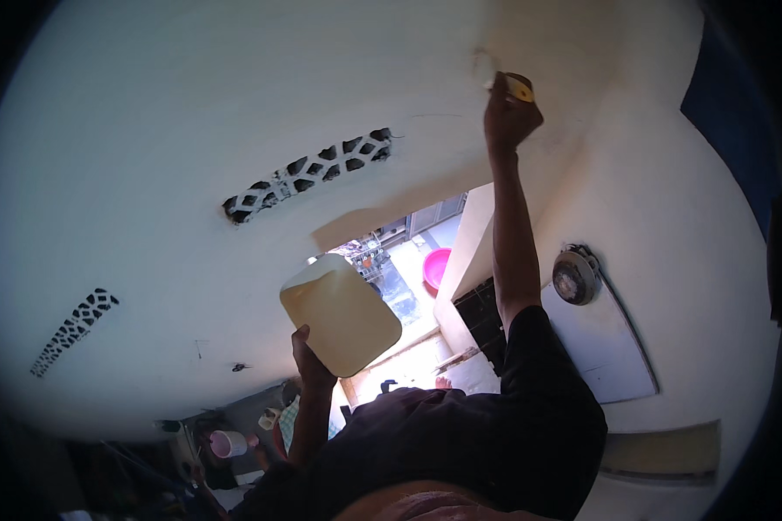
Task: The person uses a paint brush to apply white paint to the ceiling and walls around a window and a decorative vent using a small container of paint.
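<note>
My left hand [311, 358] grips the lower left side of a cream plastic container [343, 321] with rounded corners, held up in front of my chest. What it holds inside is hidden. High at the upper right, my right hand [513, 122] is raised to the pale wall [408, 52]. It is closed around a tool with a yellow handle [521, 89], whose end has a hole. A whitish, blurred end [485, 69] of the tool is at the wall surface; I cannot tell whether it is a brush or a blade.
Patterned vent openings [308, 169] pierce the wall. Below is a bright doorway with a pink basin [436, 267] beyond it. A round, dark-centred fixture [575, 276] and a white panel [604, 347] are at right. A pale pink bucket [228, 444] stands at lower left.
</note>
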`<state>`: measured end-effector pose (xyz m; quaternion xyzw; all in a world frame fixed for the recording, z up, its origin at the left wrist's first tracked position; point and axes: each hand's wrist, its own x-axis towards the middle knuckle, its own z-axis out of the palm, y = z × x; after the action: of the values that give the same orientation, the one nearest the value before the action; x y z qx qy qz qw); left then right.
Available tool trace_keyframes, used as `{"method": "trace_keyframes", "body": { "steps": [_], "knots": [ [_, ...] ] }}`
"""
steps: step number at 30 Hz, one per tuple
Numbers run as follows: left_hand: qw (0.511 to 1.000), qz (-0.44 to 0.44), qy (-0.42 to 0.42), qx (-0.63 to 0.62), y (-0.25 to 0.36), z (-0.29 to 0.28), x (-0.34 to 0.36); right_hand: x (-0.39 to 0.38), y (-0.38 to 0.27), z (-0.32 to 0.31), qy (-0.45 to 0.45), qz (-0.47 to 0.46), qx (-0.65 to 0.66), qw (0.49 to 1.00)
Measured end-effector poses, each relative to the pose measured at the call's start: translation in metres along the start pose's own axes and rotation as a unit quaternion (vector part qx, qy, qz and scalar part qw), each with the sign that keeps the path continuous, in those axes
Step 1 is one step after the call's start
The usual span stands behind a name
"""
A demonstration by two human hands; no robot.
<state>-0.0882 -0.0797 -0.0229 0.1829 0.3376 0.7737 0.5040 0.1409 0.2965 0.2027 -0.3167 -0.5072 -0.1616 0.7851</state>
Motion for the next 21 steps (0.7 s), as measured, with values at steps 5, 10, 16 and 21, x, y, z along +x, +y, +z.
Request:
{"method": "trace_keyframes", "body": {
  "steps": [5, 10, 16, 21],
  "knots": [
    [0.999, -0.003, -0.021, 0.03, 0.003, 0.007, -0.004, -0.059, -0.143, 0.038, -0.073, -0.04, 0.155, 0.984],
    [0.997, -0.045, 0.051, -0.028, 0.015, -0.001, -0.013, -0.098, -0.278, 0.038, -0.221, -0.047, 0.384, 0.895],
    [0.997, -0.002, 0.024, 0.067, 0.016, 0.008, -0.013, -0.075, -0.196, 0.037, -0.192, 0.029, 0.399, 0.896],
    [0.998, 0.004, 0.0, 0.061, 0.009, 0.013, -0.006, -0.026, -0.026, 0.016, -0.136, 0.049, 0.225, 0.964]
  ]
}}
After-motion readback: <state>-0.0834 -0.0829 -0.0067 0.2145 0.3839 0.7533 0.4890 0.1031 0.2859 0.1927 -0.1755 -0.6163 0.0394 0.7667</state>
